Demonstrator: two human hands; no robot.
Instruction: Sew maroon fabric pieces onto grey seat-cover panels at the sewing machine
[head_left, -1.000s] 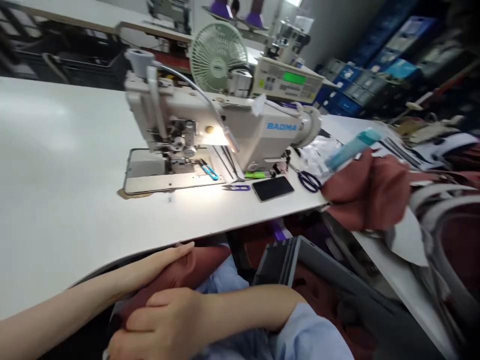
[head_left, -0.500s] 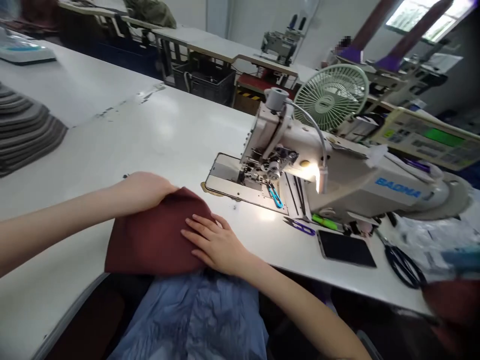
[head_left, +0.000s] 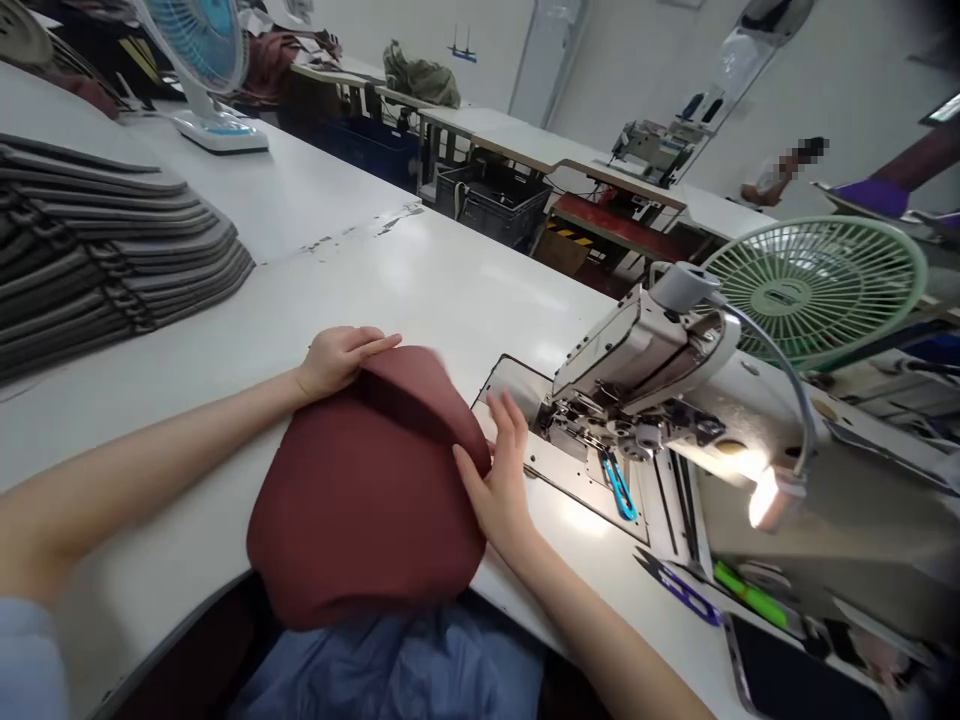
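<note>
At 7 o'clock in the head view, over the table edge (head_left: pixel 172 640), you have the maroon fabric piece (head_left: pixel 367 520), its upper part folded open. Your left hand (head_left: pixel 334 360), at 10 o'clock on it, grasps the top edge; your right hand (head_left: pixel 504 475), at 2 o'clock, has its thumb against the side and fingers spread, though you cannot tell how firmly it grips.

Judging progress, you have the piece shaped and in handling, short of the needle of the sewing machine (head_left: pixel 645 370) at 3 o'clock. Its seams don't show clearly, so neither finished nor remaining stitching can be told.

You can read no brand or label: the badge on the green fan (head_left: pixel 814 290), toward 2 o'clock, is too small.
</note>
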